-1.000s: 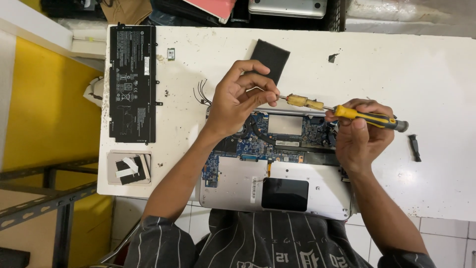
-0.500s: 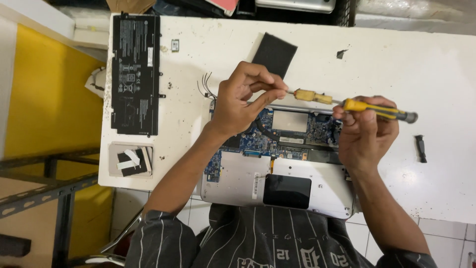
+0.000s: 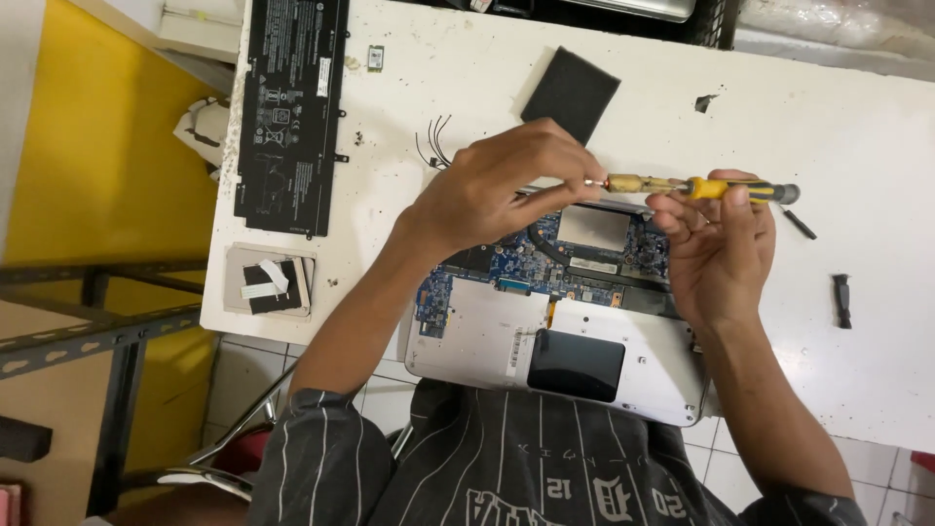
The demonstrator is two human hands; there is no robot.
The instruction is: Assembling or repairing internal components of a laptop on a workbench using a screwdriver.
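**Desk:** Above the opened laptop (image 3: 555,331), what is in hand?

**Photographer:** A yellow-handled screwdriver (image 3: 696,186), held level over the exposed circuit board (image 3: 575,255). The right hand (image 3: 716,244) has its fingers wrapped shut around the handle. The left hand (image 3: 506,190) is pinched closed at the tool's metal tip; whether a screw or a bit sits between those fingertips cannot be made out.

**Desk:** So which step is this?

**Photographer:** By the look of it, the tip is being seated or fitted, with the tool off the board and no screw being driven. My reading is that the next move calls for tilting the shaft down and setting the tip squarely on a fastener among the board's fine parts, with a light, steady touch.

**Desk:** And around it?

**Photographer:** The laptop lies on its back at the near edge of the white table (image 3: 857,127), against the person's striped shirt. A square black pad (image 3: 570,93) lies just beyond the left hand, thin black wires (image 3: 435,141) beside it. A long black battery pack (image 3: 289,112) rests well to the left, with a small tray of parts (image 3: 268,281) below it.
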